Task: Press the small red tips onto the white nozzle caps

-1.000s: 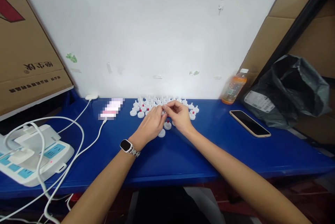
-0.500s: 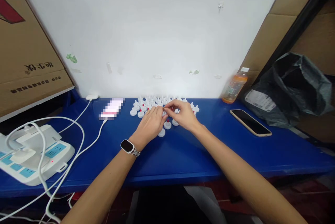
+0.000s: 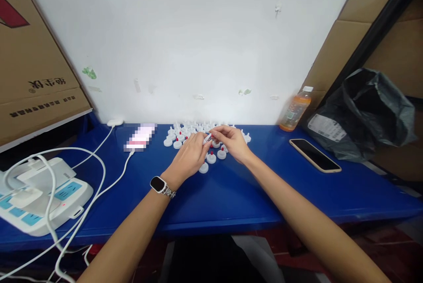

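My left hand (image 3: 187, 156), with a watch on its wrist, is closed round a white nozzle cap (image 3: 207, 138), mostly hidden by the fingers. My right hand (image 3: 233, 143) is closed in a pinch at the tip of that cap, where a speck of red shows between thumb and forefinger. Just below the hands a white cap with a red tip (image 3: 211, 157) stands upright on the blue table (image 3: 224, 195). A similar red-tipped cap (image 3: 221, 153) is under my right hand. One white cap (image 3: 203, 168) lies nearest to me. Several more white caps (image 3: 168, 142) crowd behind the hands.
A white power strip (image 3: 66, 203) with looping cables takes up the left side. Toward the right lie a phone (image 3: 315, 155) and a dark plastic bag (image 3: 366, 111). An orange drink bottle (image 3: 295, 109) stands by the white wall (image 3: 198, 45).
My right fingers have shifted slightly right and up, so more of the white cap in my left hand shows. The red-tipped cap under my right hand is now in plainer sight.
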